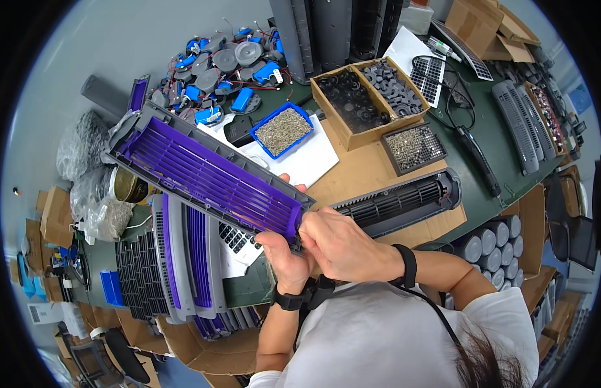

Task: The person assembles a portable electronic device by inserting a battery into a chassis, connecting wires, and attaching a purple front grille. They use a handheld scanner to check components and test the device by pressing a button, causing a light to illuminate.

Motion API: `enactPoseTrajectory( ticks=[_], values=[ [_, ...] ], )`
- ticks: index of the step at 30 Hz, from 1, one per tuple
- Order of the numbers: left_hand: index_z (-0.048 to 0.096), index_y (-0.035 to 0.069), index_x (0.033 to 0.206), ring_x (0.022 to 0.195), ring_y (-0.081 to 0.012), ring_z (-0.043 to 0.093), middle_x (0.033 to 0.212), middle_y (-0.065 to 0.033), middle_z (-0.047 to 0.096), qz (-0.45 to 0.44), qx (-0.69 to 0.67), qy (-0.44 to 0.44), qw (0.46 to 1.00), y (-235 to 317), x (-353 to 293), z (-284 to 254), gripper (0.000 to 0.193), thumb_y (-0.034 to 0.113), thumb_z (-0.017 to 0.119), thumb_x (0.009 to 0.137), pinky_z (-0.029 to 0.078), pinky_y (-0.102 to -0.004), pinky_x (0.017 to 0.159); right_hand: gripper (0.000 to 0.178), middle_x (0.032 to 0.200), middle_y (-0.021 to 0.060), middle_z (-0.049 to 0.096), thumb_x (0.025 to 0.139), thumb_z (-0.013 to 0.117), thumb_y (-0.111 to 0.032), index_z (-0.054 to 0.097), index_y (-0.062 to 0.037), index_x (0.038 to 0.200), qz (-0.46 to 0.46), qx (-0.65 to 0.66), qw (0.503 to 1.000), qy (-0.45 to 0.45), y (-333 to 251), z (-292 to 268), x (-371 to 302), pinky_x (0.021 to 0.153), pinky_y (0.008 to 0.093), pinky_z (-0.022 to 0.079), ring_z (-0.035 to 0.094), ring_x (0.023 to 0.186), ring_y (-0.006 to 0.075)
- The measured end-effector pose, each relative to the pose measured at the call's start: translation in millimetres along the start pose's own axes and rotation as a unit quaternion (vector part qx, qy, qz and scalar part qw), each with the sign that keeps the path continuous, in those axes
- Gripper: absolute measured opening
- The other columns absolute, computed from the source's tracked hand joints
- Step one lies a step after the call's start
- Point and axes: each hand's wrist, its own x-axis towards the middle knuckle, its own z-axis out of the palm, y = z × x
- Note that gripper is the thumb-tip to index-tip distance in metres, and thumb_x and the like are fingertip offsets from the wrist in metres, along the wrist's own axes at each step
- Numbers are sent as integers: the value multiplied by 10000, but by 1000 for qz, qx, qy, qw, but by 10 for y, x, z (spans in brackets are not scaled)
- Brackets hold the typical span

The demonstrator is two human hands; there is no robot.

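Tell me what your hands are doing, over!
Left hand holding purple-lined housing. Right hand curled at its near end. Dark roller housing nearby, not blocking.

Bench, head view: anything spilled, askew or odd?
No clear spill. The heap of grey parts and blue packs, upper left of centre, looks messiest: pieces lie at mixed angles, red wires loose among them, while the blue tray contains its small parts. The purple-slatted housing held in the left hand shows no evident break.

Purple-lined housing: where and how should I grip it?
Probably take the purple-lined housing by the grey rims at its upper-left end, from the left: the left hand and right hand crowd the opposite end, and the straight rims frame the recessed slats.
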Motion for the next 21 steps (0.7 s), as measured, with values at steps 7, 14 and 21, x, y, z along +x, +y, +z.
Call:
enactPoseTrajectory(
  ticks=[7,14,21],
  values=[
    [220,138,1534,1269,-308,500,1476,-155,399,-9,-65,8,998,0,44,-41,880,738,345,903,423,-436,1048,202,769,129,572,812,629,6,462,-33,920,111,112,987,-9,-24,-75,-12,645,443,454,591,747,355],
    [242,133,1529,1278,-308,496,1481,-152,395,1,-30,3,1000,-14,31,-40,870,734,342,907,422,-434,1050,254,770,114,585,754,696,35,488,-20,888,31,-1,999,14,5,10,-9,638,390,477,607,700,318],
    [282,140,1511,1202,-295,551,1425,-167,463,0,-60,40,997,4,54,-16,833,726,324,921,457,-418,1002,231,854,102,610,761,639,8,633,-15,990,-52,-53,996,51,40,30,-87,706,390,466,598,766,290]
  ],
)
